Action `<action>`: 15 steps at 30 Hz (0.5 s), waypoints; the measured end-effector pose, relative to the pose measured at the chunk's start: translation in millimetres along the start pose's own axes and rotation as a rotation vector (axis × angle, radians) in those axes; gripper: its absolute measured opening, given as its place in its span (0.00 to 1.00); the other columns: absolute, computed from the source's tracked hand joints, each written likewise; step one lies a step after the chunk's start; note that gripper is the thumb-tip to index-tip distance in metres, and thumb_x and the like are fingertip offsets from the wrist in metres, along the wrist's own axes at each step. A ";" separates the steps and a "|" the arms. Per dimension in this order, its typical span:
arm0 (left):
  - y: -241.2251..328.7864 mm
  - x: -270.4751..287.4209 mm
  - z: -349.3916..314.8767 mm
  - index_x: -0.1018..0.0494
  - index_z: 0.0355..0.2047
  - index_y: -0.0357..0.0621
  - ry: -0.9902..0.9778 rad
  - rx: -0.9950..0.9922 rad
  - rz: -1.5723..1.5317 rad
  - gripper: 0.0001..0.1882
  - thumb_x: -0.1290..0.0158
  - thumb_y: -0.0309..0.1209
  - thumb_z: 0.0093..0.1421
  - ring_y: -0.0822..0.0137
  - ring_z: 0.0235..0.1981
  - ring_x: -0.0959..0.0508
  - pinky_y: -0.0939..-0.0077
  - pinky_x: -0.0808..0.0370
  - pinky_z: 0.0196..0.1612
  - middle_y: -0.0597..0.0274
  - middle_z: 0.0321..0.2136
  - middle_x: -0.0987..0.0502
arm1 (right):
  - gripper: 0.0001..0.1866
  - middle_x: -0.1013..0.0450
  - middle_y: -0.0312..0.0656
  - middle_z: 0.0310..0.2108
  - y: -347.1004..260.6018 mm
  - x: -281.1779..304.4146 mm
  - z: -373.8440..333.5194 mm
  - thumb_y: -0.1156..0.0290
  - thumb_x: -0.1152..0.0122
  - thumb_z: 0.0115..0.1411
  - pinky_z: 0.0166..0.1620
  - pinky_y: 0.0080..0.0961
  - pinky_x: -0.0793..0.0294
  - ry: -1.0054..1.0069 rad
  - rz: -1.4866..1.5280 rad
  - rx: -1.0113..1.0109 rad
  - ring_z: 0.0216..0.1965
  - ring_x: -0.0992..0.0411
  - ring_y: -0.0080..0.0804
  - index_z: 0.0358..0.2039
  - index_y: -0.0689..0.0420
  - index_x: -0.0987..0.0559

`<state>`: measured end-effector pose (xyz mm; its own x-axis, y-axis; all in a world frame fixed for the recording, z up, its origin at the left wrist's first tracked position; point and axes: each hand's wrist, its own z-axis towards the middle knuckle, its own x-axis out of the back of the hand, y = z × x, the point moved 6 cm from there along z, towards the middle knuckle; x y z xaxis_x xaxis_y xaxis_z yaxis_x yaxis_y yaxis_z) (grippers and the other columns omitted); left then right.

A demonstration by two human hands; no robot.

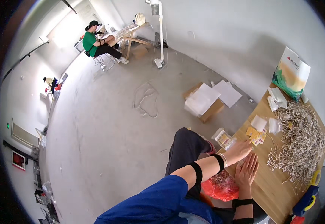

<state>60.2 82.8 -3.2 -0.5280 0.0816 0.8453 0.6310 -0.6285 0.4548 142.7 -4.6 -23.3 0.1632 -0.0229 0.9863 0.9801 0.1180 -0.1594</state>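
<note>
At the near edge of the wooden table [261, 183], my left hand [238, 151] has its fingers curled together; what they grip, if anything, is hidden. Beside it my right hand [247, 170] lies flat, fingers stretched out. Between and partly under both hands shows a small clear packet [241, 161], its contents hard to make out. Just beyond my fingertips are yellow printed cards [256, 135]. A big loose heap of cotton swabs [300, 138] covers the table's right side. A filled clear bag [224, 139] with a yellow label sits by the table's left edge, near my left hand.
A red plastic bag [222, 186] is below my forearms. White sheets [202, 99] lie over a cardboard box on the floor. A printed paper bag [291, 74] stands at the table's far end. A blue-yellow tool [307, 198] is at the right edge. Another person [93, 42] sits far off.
</note>
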 end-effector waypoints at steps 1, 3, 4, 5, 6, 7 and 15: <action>-2.1 -4.5 1.6 0.27 0.34 0.34 -0.032 0.015 0.012 0.09 0.51 0.28 0.58 0.54 0.42 0.24 0.63 0.25 0.42 0.48 0.41 0.27 | 0.40 0.56 0.60 0.68 -1.4 1.0 0.2 0.53 0.57 0.62 0.69 0.49 0.63 -0.006 0.006 -0.001 0.70 0.60 0.55 0.65 0.69 0.49; -2.7 -6.8 1.7 0.28 0.37 0.33 -0.053 0.027 0.029 0.10 0.51 0.28 0.58 0.55 0.44 0.24 0.65 0.25 0.43 0.48 0.43 0.27 | 0.40 0.56 0.60 0.68 -1.0 2.1 -0.2 0.53 0.57 0.62 0.69 0.49 0.64 -0.014 0.005 -0.006 0.70 0.60 0.55 0.65 0.69 0.50; -1.1 -4.8 0.9 0.28 0.38 0.33 -0.042 0.025 0.035 0.11 0.51 0.27 0.58 0.55 0.45 0.24 0.65 0.25 0.44 0.48 0.43 0.28 | 0.40 0.56 0.60 0.68 -0.4 2.4 -0.1 0.53 0.57 0.62 0.69 0.49 0.64 -0.018 0.004 -0.011 0.70 0.60 0.55 0.65 0.69 0.50; 0.3 -2.8 0.2 0.28 0.40 0.33 -0.031 0.022 0.041 0.11 0.52 0.27 0.58 0.55 0.45 0.24 0.66 0.25 0.44 0.48 0.43 0.28 | 0.40 0.56 0.60 0.68 -0.3 2.7 0.0 0.53 0.57 0.62 0.69 0.49 0.64 -0.013 0.002 -0.009 0.70 0.60 0.55 0.65 0.69 0.50; 0.5 -1.8 -1.5 0.28 0.40 0.32 0.010 0.001 0.046 0.12 0.52 0.27 0.58 0.55 0.45 0.24 0.66 0.24 0.44 0.48 0.43 0.27 | 0.40 0.56 0.60 0.68 -0.7 2.9 0.1 0.53 0.57 0.62 0.69 0.49 0.64 -0.008 0.000 -0.004 0.70 0.60 0.54 0.66 0.69 0.50; 0.2 -0.5 -4.0 0.29 0.41 0.32 0.050 -0.019 0.052 0.12 0.52 0.27 0.58 0.55 0.45 0.24 0.66 0.24 0.44 0.48 0.43 0.27 | 0.40 0.56 0.60 0.68 -1.4 3.1 0.0 0.53 0.57 0.62 0.70 0.49 0.64 -0.004 -0.001 0.001 0.70 0.60 0.54 0.66 0.69 0.50; -0.5 -2.9 2.4 0.29 0.40 0.31 -0.065 0.060 0.021 0.11 0.53 0.26 0.59 0.53 0.42 0.23 0.64 0.24 0.43 0.48 0.40 0.26 | 0.40 0.57 0.60 0.68 -1.2 2.7 0.4 0.52 0.57 0.62 0.70 0.49 0.65 -0.019 0.004 -0.012 0.70 0.61 0.54 0.66 0.68 0.50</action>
<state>62.8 84.8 -5.1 -0.4772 0.1204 0.8705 0.6754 -0.5836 0.4509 141.9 -4.4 -20.4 0.1653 -0.0034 0.9862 0.9808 0.1059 -0.1640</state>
